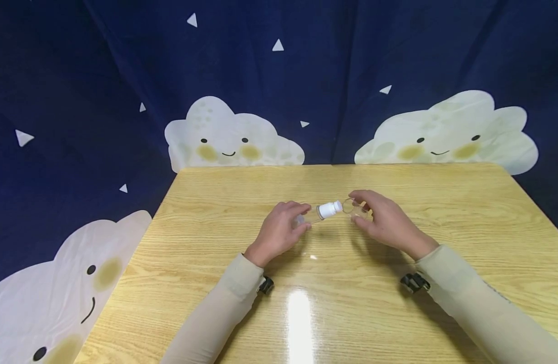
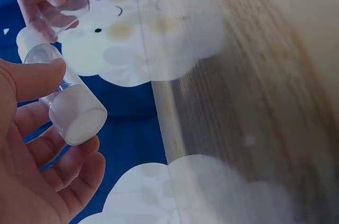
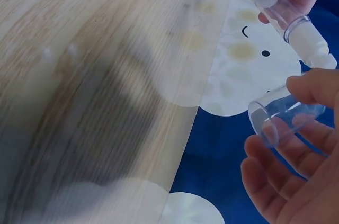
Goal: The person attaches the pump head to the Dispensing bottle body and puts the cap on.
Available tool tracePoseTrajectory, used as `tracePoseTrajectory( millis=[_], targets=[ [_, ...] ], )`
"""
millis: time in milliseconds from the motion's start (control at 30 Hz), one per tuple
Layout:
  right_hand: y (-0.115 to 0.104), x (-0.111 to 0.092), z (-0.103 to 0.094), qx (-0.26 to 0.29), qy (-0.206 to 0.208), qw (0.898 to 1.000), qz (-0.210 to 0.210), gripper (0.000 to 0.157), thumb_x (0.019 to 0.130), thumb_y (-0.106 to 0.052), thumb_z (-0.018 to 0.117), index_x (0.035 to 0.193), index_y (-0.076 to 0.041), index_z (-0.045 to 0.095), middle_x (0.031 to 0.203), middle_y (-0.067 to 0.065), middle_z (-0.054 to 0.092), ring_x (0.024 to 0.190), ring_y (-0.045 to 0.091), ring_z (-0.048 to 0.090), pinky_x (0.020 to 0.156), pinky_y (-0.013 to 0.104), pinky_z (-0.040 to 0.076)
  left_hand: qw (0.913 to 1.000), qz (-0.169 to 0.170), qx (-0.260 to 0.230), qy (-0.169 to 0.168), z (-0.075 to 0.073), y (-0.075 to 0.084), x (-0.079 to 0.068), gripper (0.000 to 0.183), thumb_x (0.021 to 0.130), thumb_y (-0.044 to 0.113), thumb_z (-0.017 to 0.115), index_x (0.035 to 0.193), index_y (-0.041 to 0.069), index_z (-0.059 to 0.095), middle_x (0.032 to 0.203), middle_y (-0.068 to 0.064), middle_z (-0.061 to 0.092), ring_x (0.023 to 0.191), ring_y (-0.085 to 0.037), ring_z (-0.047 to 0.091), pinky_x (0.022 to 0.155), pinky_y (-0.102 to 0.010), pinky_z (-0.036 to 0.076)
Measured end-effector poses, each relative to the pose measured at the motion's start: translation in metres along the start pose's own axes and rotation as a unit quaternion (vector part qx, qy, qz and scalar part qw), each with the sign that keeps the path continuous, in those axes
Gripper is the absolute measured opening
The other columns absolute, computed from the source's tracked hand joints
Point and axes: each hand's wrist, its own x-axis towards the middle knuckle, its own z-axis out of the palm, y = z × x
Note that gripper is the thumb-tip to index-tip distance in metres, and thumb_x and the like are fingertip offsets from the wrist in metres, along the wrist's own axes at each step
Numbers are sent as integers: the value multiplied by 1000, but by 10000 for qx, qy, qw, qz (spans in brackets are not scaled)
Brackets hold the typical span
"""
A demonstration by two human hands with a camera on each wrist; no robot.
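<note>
A small clear bottle with a white pump top (image 1: pixel 328 209) is held tilted above the table in my left hand (image 1: pixel 281 228). In the left wrist view, thumb and fingers grip the bottle (image 2: pixel 78 114) round its clear body, its base towards the camera. My right hand (image 1: pixel 387 220) holds a clear cap (image 1: pixel 358 210) between thumb and fingers. The right wrist view shows the cap (image 3: pixel 280 115) as a hollow see-through cylinder, apart from the bottle's white top (image 3: pixel 310 46). Both hands are close together, the cap's open rim near the pump end.
A light wood-grain table (image 1: pixel 352 313) lies under both hands, with a bright reflection near the front. Behind it hangs a dark blue curtain (image 1: pixel 242 65) printed with white clouds and triangles. Black straps (image 1: pixel 415 283) sit at the wrists.
</note>
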Motion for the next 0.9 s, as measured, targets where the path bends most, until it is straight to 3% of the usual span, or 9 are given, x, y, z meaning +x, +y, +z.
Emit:
tracePoseTrajectory(
  millis=[267,567,900],
  targets=[
    [2,3,-8,-85,271,9995,-138,32,85,-8,73,116,-2,65,110,15,70,90,29,64,75,39,50,10000,41,-33,38,0,0,1,40,89,22,74,128,13,67,121,-3,70,106,-23,63,87,-36,53],
    [1,3,-9,-159,212,9995,-198,36,89,-12,71,125,-6,64,117,13,68,98,29,65,79,43,51,10000,-41,-63,-51,0,1,1,41,91,24,73,129,12,66,123,-3,70,108,-23,63,88,-36,53],
    [-1,5,-7,413,132,9991,24,39,91,-10,70,126,1,58,112,18,68,88,24,67,78,43,56,10000,15,-86,-5,-2,1,1,42,90,23,74,130,11,66,122,-3,70,109,-24,63,91,-37,53]
  ],
)
